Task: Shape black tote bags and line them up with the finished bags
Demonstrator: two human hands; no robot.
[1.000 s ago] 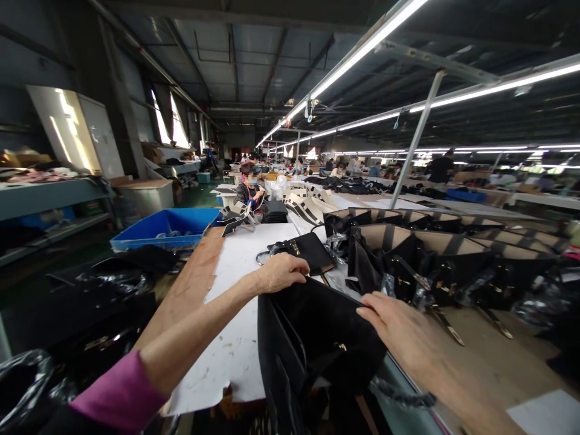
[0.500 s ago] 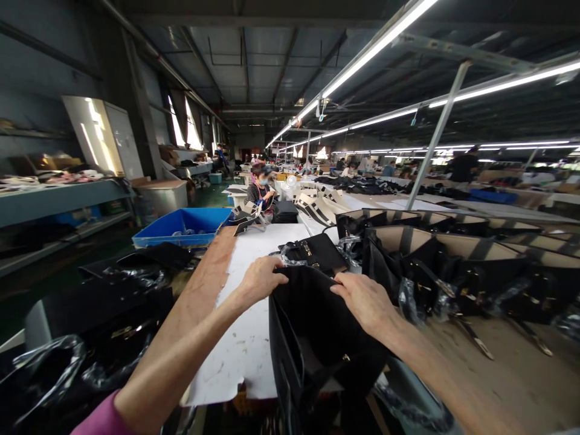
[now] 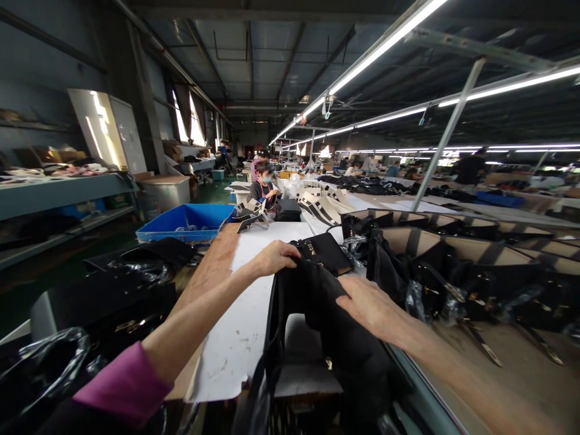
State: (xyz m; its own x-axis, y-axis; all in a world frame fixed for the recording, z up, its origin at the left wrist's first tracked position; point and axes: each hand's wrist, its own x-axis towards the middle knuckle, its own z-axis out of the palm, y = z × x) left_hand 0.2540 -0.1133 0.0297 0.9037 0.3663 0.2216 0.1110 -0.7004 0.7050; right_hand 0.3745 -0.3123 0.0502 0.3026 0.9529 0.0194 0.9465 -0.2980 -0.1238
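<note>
A black handbag hangs between my two hands above the near end of the table. My left hand pinches its far left top edge. On the far right edge, my right hand has its fingers closed over the black material. Light surface shows through an opening in the middle of the bag, and its lower part runs into shadow. Just beyond my hands lies a flat black piece with gold hardware.
White paper covers the table. Rows of black bags with beige lining stand at right. At left are a blue bin and a heap of black bags with plastic-wrapped handles. A person sits farther along the table.
My left hand has risen slightly and moved a little right with the bag's edge. The bag has shifted, and a light surface now shows through its middle.
</note>
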